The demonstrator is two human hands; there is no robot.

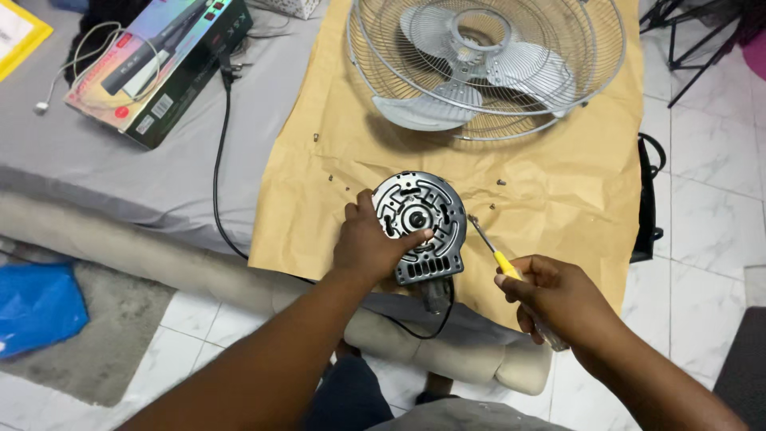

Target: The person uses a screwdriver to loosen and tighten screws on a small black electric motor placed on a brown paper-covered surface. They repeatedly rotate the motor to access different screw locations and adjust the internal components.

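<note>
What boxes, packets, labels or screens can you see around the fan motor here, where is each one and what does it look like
Cardboard box: upper left on the grey cover, long and flat, dark with rainbow colours and a picture of a black tool.
Yellow packet: far top-left corner, flat, with a white label; mostly cut off.
No screens or signs in view.

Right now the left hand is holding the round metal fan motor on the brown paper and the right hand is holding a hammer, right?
Not quite. The right hand holds a screwdriver with a yellow handle, not a hammer; its tip points at the motor's rim. The rest is right: the left hand grips the round metal fan motor on the brown paper, as the head view shows.
</note>
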